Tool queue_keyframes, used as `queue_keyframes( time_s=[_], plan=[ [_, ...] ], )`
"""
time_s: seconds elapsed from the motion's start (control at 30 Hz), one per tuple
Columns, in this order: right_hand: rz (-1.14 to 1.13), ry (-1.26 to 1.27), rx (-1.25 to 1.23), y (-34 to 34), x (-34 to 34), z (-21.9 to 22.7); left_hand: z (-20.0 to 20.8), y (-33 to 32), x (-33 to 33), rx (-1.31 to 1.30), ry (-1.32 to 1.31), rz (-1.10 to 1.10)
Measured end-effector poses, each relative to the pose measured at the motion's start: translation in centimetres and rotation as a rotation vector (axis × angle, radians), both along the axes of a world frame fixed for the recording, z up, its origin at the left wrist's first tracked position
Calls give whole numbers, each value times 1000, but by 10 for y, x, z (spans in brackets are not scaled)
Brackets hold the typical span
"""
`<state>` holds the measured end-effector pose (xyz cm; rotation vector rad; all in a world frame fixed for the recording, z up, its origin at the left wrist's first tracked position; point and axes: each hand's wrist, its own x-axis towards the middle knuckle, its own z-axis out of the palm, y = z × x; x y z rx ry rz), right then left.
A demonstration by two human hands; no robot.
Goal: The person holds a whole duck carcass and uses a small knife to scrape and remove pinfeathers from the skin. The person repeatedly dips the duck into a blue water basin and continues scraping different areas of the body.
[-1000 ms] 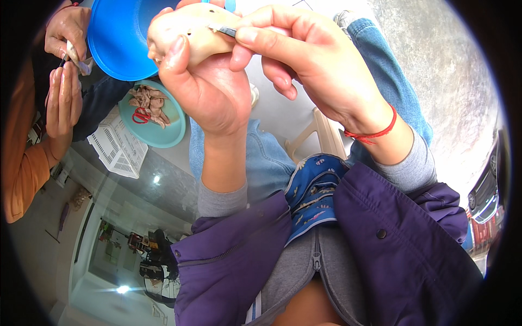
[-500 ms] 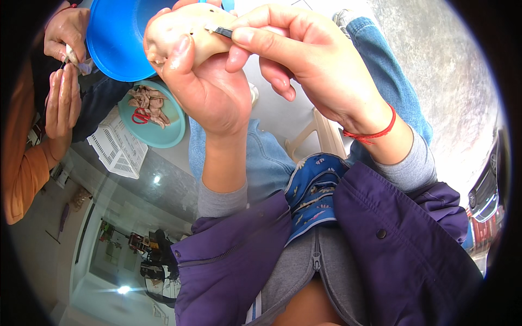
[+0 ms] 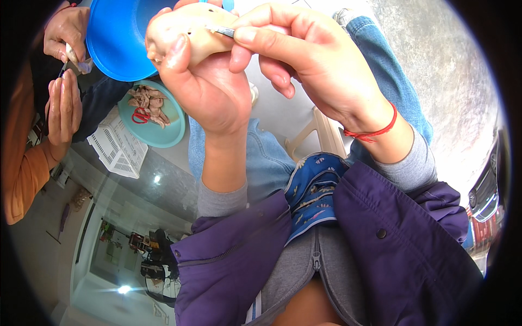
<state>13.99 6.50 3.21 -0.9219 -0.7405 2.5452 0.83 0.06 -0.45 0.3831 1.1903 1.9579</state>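
A pale, smooth-skinned piece of meat (image 3: 187, 33) with a few small dark holes rests in my left hand (image 3: 209, 89). The fingers wrap round it from below, and the thumb presses its near side. My right hand (image 3: 293, 51) pinches slim metal tweezers (image 3: 224, 31) between thumb and forefinger. Their tip meets the skin near the upper right of the piece, where a small whitish bit shows. The remaining fingers of that hand curl loosely beneath. What exact cut the meat is, I cannot tell.
Beyond the meat stands a blue basin (image 3: 111, 46). Below it, a teal basin (image 3: 176, 127) holds meat pieces (image 3: 149, 100) and red-handled scissors (image 3: 140, 115). A white plastic basket (image 3: 117, 144) sits alongside. At left, a co-worker's hands (image 3: 64, 100) hold a pale piece and a thin tool. A beige stool (image 3: 326, 133) is near my knees.
The tweezers have shifted and turned slightly, showing more of their metal. The meat has moved a touch to the right. The co-worker's hands have moved a little.
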Motion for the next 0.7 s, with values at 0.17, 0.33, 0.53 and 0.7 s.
queue_keyframes(
  time_s=[0.17, 0.33, 0.53, 0.7],
  plan=[
    [3, 17, 67, 0, 0, -2, -2, -2, -2, 7, -24, 5],
    [60, 84, 18, 5, 1, -7, -4, -3, -3, 6, -48, -21],
    [-2, -5, 44, 0, -1, -2, -1, -4, 0, -8, -45, -45],
    [-70, 57, -31, 7, 2, -1, -3, 2, 0, 22, -17, -29]
  ],
)
